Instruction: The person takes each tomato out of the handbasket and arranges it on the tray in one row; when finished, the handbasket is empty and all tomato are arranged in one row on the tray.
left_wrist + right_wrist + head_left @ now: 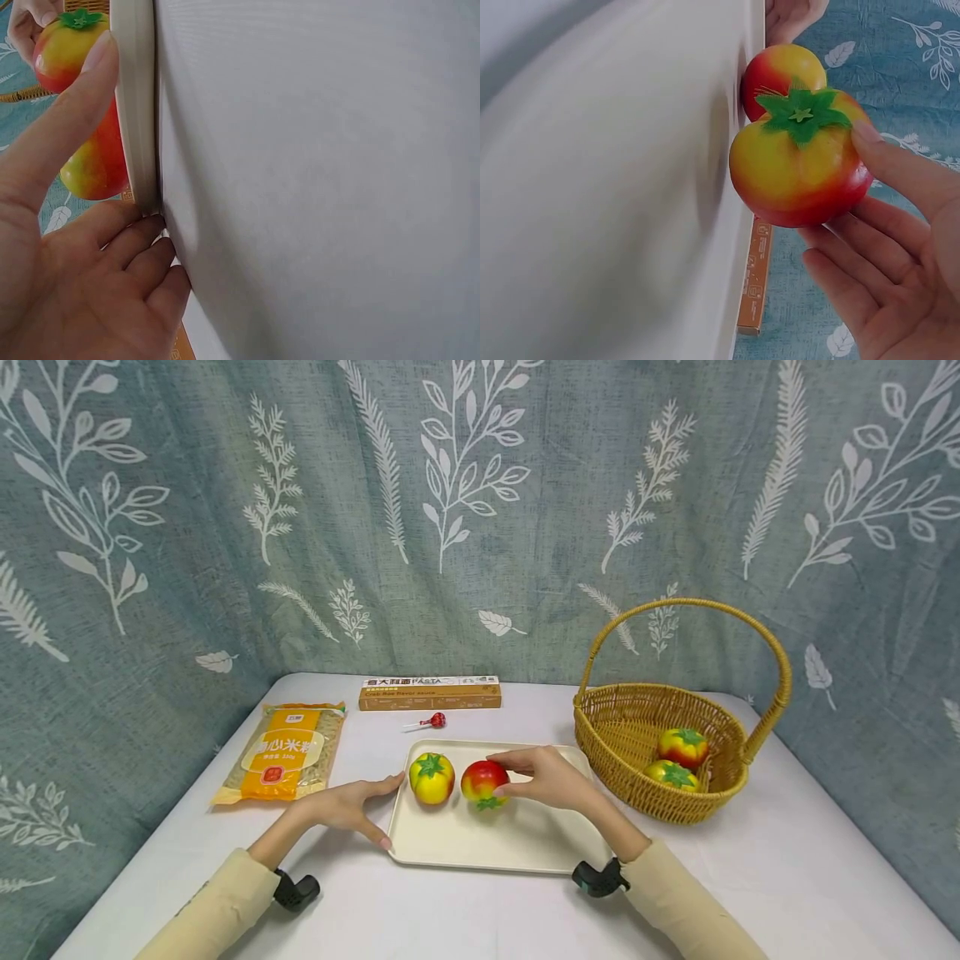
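My right hand (551, 777) pinches a red-and-yellow toy tomato (480, 779) between thumb and fingers, over the middle of a cream tray (525, 843). Its green leafy top (801, 116) tilts toward me in the head view. I cannot tell whether it touches the tray. Just left of it, a second toy tomato (432, 779) sits in the tray, green top up. My left hand (345, 808) rests at the tray's left side, its thumb (75, 112) by the near corner and the fingers farther along the rim.
At the right stands a wicker basket (607, 752) with a tall handle and two toy tomatoes (682, 747) inside. A bag of rice noodles (285, 752) lies at the left. Behind the tray are a red lollipop (437, 720) and a pasta box (429, 695), near the curtain (525, 568).
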Motion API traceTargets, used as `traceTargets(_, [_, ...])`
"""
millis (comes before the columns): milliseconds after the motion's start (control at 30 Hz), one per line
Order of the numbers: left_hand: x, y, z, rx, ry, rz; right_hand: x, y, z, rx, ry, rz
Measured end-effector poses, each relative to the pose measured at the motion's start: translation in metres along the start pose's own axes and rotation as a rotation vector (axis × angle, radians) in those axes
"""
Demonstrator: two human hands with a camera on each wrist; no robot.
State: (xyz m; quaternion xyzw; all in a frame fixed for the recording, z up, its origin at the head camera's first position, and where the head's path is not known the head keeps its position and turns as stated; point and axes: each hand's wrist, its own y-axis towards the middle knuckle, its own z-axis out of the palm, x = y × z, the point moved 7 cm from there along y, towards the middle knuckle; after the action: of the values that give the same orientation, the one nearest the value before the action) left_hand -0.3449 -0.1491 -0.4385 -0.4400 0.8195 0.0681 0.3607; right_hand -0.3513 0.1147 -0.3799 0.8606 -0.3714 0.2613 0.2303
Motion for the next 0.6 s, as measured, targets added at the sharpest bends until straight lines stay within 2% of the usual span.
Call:
traceTargets(300, [0.0002,0.0006,-0.0001,0.003,0.0,-0.001,0.0014,0.0038,0.0076,0.045,0.044,0.008])
traceTargets(600, [-0.0006,0.0003,0.0003,0.007,-0.018,-0.014,-0.0076,0.0077,0.0044,0.016,0.02,0.049])
